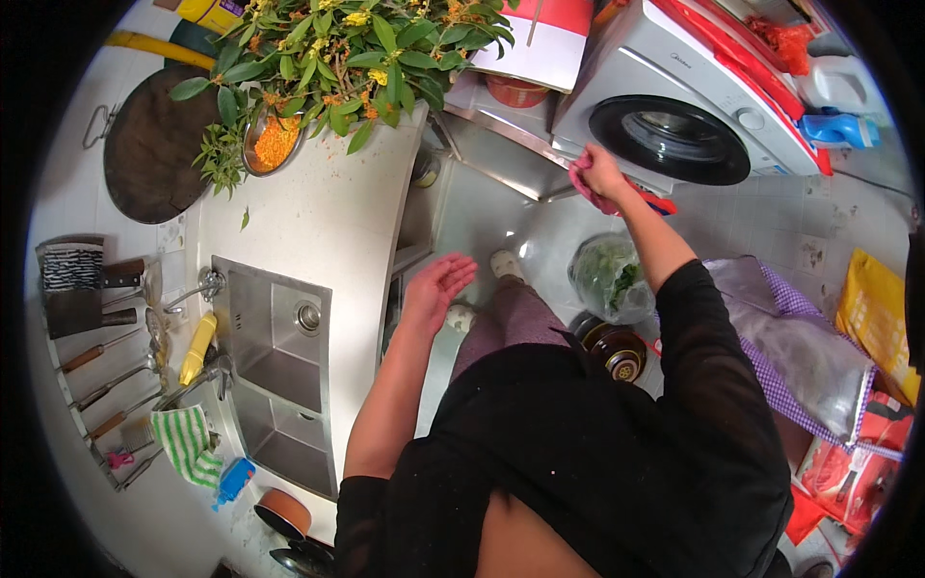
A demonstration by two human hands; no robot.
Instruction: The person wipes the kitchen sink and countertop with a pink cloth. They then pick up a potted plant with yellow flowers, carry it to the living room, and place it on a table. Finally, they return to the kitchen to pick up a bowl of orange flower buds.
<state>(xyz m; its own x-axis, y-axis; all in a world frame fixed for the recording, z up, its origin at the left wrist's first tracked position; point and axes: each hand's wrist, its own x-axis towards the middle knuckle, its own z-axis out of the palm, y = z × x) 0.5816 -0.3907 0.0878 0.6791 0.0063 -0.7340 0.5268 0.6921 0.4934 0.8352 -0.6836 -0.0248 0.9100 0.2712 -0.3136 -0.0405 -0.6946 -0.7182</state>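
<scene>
Tight kitchen, pink cloth (584, 185) in hand

Right hand (605, 173) has it gripped near the washing machine (665, 140); left hand (440, 284) hangs empty, well apart. Cloth grabbed, so that's done. What's left, can't tell, though a stray leaf (246, 219) lies on the countertop (308, 222).

The right fingers (594, 166) partly hide the pink cloth (587, 193), and the top edge crops leafy branches (332, 67)

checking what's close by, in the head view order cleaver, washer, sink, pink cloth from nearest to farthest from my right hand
From your right hand:
1. Pink cloth: in its grip
2. Washer: just ahead, to the right
3. Sink: across to the left
4. Cleaver: far left, beyond the sink
</scene>
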